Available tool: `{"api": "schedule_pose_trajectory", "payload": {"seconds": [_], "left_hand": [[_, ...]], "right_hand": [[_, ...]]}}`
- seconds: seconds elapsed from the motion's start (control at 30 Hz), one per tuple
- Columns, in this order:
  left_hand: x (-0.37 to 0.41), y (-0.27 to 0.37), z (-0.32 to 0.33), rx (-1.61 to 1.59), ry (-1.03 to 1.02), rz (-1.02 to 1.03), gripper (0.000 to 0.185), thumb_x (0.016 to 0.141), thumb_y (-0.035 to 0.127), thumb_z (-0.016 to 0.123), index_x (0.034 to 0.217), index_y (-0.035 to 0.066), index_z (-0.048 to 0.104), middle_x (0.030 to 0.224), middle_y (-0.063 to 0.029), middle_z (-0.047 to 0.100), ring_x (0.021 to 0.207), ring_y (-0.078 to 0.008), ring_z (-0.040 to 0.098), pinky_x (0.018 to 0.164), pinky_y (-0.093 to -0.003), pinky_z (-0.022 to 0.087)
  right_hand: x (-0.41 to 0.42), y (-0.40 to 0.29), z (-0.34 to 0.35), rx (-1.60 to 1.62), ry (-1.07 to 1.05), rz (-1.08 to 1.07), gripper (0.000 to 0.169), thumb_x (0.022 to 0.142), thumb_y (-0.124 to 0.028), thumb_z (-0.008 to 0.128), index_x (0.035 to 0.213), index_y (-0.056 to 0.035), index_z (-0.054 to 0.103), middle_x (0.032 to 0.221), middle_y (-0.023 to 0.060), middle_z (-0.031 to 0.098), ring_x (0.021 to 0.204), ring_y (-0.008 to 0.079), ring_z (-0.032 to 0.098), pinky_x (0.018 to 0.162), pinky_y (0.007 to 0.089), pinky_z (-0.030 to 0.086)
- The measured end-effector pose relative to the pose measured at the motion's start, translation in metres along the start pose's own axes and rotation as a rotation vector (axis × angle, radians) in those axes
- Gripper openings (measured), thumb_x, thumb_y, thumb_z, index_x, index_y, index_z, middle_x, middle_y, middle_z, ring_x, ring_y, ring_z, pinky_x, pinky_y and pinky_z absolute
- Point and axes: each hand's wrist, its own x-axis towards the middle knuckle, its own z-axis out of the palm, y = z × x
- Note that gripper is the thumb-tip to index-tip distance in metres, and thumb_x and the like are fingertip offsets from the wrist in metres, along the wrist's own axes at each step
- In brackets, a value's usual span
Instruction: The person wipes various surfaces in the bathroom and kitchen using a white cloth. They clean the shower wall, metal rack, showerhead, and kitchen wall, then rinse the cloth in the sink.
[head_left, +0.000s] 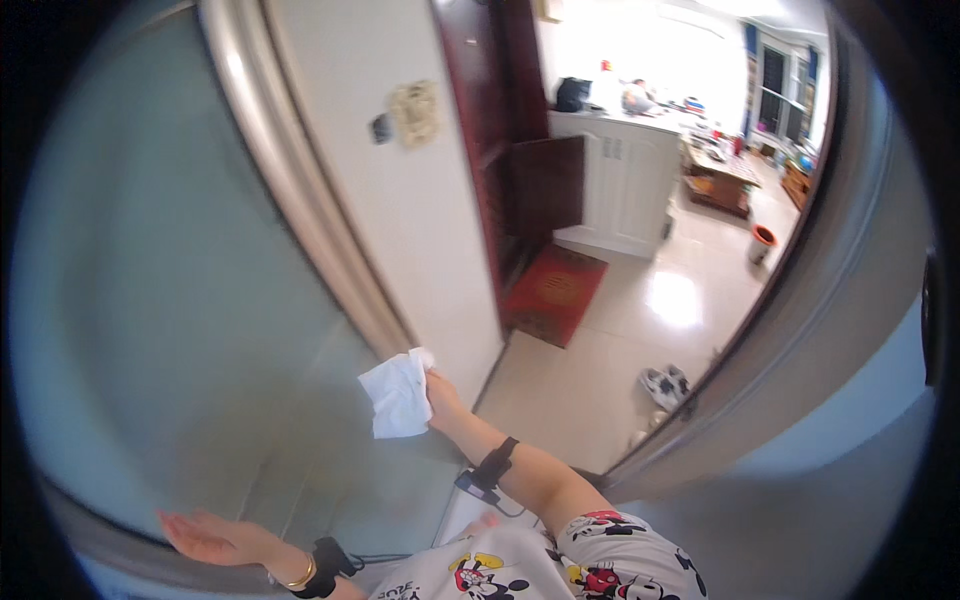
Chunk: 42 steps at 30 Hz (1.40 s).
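Observation:
In my right hand (442, 394) is a white cloth or tissue (397, 396), hanging in front of a frosted glass door panel (225, 322). The cloth lies near the metal frame (315, 202) along the panel's edge; whether it touches the glass I cannot tell. My left hand (206, 536) holds nothing, its fingers loosely extended at the lower left, close to the panel's bottom-left frame. Black straps with devices circle both forearms, and a gold bracelet (302, 574) sits at the left wrist.
Through the doorway lie a red doormat (559, 292), a pair of shoes (664, 386) and an orange-rimmed bin (761, 241). A white cabinet (630, 180) and a low table (720, 176) stand farther back. A dark red door (480, 112) is beside the white wall (360, 165); another glass panel is at right.

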Motion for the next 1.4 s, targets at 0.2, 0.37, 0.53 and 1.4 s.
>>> {"api": "schedule_pose_trajectory", "payload": {"seconds": [0.2, 0.37, 0.53, 1.4], "left_hand": [[-0.115, 0.035, 0.138, -0.411, -0.377, -0.117, 0.023, 0.099, 0.011, 0.047, 0.11, -0.006, 0.057, 0.111, -0.0157, 0.062, 0.102, -0.0255, 0.058, 0.09, -0.0347, 0.047], [-0.203, 0.054, 0.258, -0.702, -0.49, -0.305, 0.023, 0.098, 0.012, 0.047, 0.107, -0.006, 0.059, 0.106, -0.0148, 0.063, 0.098, -0.0245, 0.058, 0.088, -0.0357, 0.047], [-0.24, 0.07, 0.367, -0.862, -0.871, -0.313, 0.028, 0.097, 0.013, 0.047, 0.117, -0.004, 0.055, 0.115, -0.0132, 0.06, 0.109, -0.0246, 0.055, 0.096, -0.0357, 0.043], [-0.299, 0.103, 0.704, 0.604, -0.361, 0.304, 0.07, 0.092, 0.036, 0.057, 0.149, 0.008, 0.028, 0.153, -0.0097, 0.032, 0.141, -0.038, 0.026, 0.109, -0.0606, 0.015]], "right_hand": [[-0.012, -0.155, -0.024, -0.161, 0.026, -0.336, 0.029, 0.098, -0.018, 0.046, 0.121, -0.0028, 0.056, 0.109, 0.0086, 0.065, 0.098, 0.0232, 0.064, 0.084, 0.0381, 0.053], [-0.01, -0.28, -0.011, -0.259, 0.091, -0.594, 0.029, 0.097, -0.018, 0.047, 0.121, -0.0039, 0.056, 0.109, 0.0075, 0.064, 0.097, 0.0203, 0.064, 0.082, 0.0353, 0.053], [0.035, -0.371, -0.057, -0.415, 0.142, -0.779, 0.043, 0.097, -0.036, 0.046, 0.125, -0.0037, 0.053, 0.112, 0.009, 0.062, 0.098, 0.0244, 0.062, 0.084, 0.0396, 0.052], [0.172, -0.779, -0.271, -0.317, 0.208, -0.727, 0.036, 0.101, -0.026, 0.04, 0.125, -0.0042, 0.054, 0.117, 0.0094, 0.061, 0.105, 0.0243, 0.06, 0.092, 0.0417, 0.05]]}}
